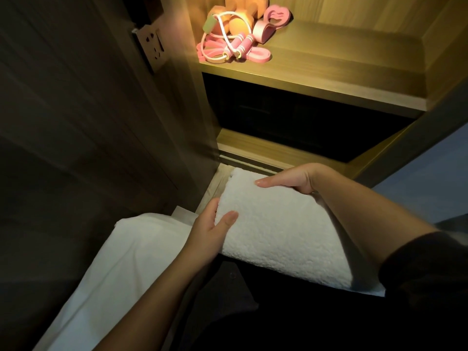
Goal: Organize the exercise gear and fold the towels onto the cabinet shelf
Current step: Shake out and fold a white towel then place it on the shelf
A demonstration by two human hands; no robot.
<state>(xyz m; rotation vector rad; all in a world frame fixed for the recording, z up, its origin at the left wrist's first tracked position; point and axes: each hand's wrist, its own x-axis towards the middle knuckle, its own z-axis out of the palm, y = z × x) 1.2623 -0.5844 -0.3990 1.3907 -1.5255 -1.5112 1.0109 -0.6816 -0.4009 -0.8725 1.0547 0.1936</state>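
The left hand [211, 233] clamps the near left edge of the folded white towel [278, 231], thumb on top, fingers under. The right hand [293, 181] clamps the far edge likewise. The thick, fluffy towel is below the lit shelf [342, 72] holding a pink jump rope [240, 45].

Gear [235, 36] on shelf [329, 69]; towel [278, 224] below.

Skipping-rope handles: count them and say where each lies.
2. The left handle and right handle lie side by side on the lit shelf, in front of the orange dumbbells. None looks hidden.
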